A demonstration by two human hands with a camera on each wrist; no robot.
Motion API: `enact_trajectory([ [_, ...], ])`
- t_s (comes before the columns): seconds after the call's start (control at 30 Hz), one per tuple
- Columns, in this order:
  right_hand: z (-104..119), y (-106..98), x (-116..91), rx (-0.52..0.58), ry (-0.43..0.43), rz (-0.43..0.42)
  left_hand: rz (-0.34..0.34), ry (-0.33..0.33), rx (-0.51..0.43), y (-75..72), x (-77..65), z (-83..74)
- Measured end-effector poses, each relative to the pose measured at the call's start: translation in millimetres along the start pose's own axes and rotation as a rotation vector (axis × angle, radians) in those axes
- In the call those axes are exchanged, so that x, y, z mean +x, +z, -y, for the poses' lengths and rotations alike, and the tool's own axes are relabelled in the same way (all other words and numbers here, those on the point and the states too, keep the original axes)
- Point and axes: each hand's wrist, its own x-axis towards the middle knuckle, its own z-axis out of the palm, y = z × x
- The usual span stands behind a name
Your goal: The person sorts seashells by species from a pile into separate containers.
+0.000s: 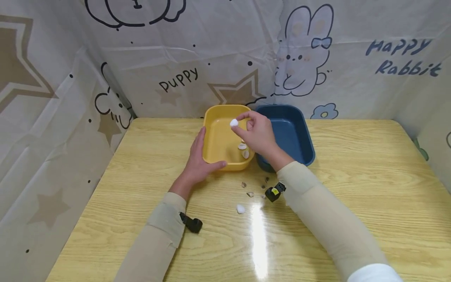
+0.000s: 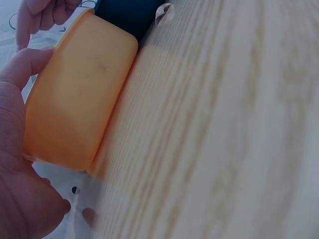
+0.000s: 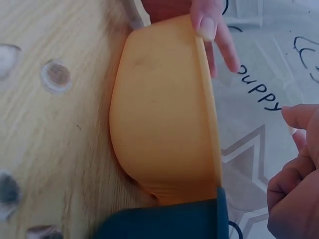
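Where the table (image 1: 208, 254) comes nearest, at the lower centre of the frame, a loose white shell (image 1: 240, 209) lies by itself; it looks light and hard, with a smooth back that could slide under a fingertip, so a pinch across its edges should serve better than a push from above. A little higher in the frame, smaller shells (image 1: 250, 194) are scattered just short of the trays; they look thin enough to chip and want a gentle touch.

At centre, the left hand (image 1: 195, 166) grips the yellow tray (image 1: 236, 167) round its near left corner, thumb over the near rim, fingers along the left wall. The tray appears to be stiff, light plastic that may skid if knocked, and its rim should give the surest hold. More shells (image 1: 245, 154) lie inside it, toward the right wall. Above its floor, the right hand (image 1: 258, 133) pinches a ridged white shell (image 1: 234, 122) between thumb and fingertip, a hold that suits so slight a thing; squeezing hard might make it slip out.

Right beside stands the blue tray (image 1: 287, 133), likely just as rigid. Farthest, across the top of the frame, hangs a printed curtain (image 1: 225, 39).
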Motion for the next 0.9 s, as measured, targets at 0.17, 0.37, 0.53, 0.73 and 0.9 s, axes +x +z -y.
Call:
enact_trajectory([
  [0.17, -3, 5, 9, -0.001, 0.058, -0.001, 0.007, 0.000, 0.002, 0.3, 0.4, 0.7],
  [0.37, -7, 10, 15, -0.016, 0.113, 0.015, 0.008, -0.008, 0.001, 0.7, 0.0, 1.1],
  [0.53, -12, 14, 17, -0.021, 0.163, 0.029, 0.003, -0.008, 0.000, 0.6, 0.0, 0.6],
  [0.73, -23, 18, 18, -0.019, 0.223, 0.046, 0.004, -0.015, -0.003, 1.2, -0.2, 0.9],
  [0.9, -24, 20, 18, -0.015, 0.226, 0.050, 0.001, -0.019, -0.002, -0.3, -0.5, 1.0],
])
